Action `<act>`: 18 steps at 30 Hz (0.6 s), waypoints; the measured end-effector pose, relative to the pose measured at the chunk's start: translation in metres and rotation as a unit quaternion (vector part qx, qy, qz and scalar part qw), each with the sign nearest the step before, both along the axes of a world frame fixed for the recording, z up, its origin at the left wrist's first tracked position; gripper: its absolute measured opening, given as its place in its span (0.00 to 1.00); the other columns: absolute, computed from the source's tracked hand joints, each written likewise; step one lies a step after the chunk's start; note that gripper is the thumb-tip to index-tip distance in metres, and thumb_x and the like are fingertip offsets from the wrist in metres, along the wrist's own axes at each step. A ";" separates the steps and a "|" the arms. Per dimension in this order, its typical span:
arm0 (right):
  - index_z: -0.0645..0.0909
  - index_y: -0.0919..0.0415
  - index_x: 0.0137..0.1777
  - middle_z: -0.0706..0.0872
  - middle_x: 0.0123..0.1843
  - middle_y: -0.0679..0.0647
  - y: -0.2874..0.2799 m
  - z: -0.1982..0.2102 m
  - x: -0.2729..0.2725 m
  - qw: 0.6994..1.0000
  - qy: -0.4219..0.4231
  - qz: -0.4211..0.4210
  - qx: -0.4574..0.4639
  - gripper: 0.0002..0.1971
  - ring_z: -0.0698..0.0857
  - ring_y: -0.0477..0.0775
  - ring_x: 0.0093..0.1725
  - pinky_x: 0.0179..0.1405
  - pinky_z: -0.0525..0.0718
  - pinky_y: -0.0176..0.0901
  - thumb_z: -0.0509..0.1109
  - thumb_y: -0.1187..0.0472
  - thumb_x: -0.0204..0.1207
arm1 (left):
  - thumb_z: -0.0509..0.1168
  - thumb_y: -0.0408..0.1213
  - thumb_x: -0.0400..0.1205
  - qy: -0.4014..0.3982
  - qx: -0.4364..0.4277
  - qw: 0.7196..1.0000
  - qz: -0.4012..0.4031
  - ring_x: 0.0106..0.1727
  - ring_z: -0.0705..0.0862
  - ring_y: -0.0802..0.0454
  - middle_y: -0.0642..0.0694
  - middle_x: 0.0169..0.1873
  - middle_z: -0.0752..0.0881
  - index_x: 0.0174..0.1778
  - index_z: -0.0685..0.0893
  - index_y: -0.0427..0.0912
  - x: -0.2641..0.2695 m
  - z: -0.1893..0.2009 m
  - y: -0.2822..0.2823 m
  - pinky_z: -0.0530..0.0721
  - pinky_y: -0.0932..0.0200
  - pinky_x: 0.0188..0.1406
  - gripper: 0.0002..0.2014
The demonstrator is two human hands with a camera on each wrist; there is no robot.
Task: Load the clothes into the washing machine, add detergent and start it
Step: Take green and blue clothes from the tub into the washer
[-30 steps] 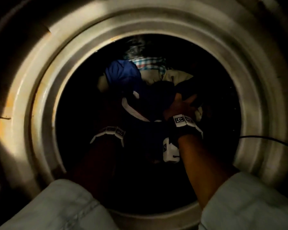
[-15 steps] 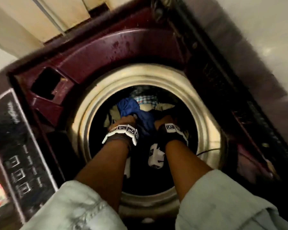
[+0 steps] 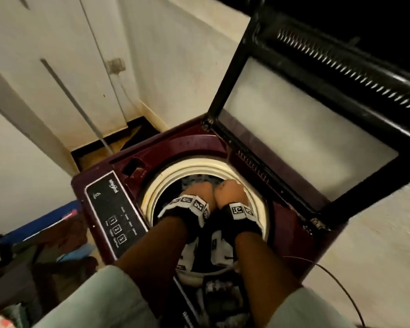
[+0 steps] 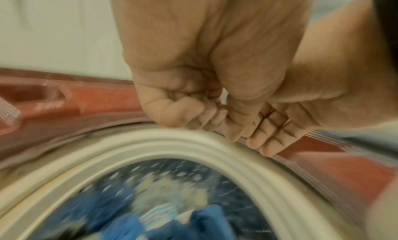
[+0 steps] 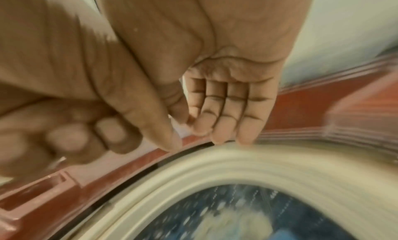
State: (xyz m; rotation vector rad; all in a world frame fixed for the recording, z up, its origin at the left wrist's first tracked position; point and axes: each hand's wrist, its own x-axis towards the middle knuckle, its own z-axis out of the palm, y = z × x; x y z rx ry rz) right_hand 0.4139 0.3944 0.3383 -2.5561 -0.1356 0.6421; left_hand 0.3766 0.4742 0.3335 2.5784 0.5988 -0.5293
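Observation:
The maroon top-loading washing machine stands with its lid raised on the right. Both my hands hover side by side just above the cream drum rim. My left hand has its fingers curled into the palm and holds nothing. The fingers of my right hand are straight and together, and it too holds nothing. Clothes lie down in the drum: a blue garment, a striped piece and something cream. No detergent is in view.
The black control panel runs along the machine's left side, with a dark open recess behind it. A blue basket with more clothes sits on the floor at the left. A thin cable trails at the right. Walls stand close behind and to the right.
Both hands have risen from deep among the clothes to the drum's mouth and let go of the blue garment. My head has pulled back, so the whole machine shows.

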 end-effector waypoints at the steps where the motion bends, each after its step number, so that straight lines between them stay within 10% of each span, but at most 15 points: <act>1: 0.84 0.65 0.55 0.86 0.58 0.66 -0.009 0.011 -0.008 1.000 -0.017 -0.010 -0.005 0.15 0.85 0.67 0.58 0.52 0.82 0.49 0.63 0.57 0.76 | 0.59 0.45 0.82 -0.018 -0.007 1.000 -0.019 0.59 0.86 0.39 0.38 0.58 0.87 0.58 0.85 0.40 -0.006 0.006 -0.005 0.83 0.48 0.56 0.16; 18: 0.82 0.61 0.57 0.85 0.58 0.64 -0.191 0.077 -0.165 0.972 -0.143 -0.147 -0.111 0.15 0.84 0.68 0.58 0.52 0.82 0.51 0.64 0.55 0.76 | 0.57 0.42 0.82 -0.120 0.033 0.952 -0.279 0.61 0.83 0.36 0.37 0.61 0.84 0.60 0.81 0.41 -0.120 0.063 -0.178 0.80 0.49 0.54 0.15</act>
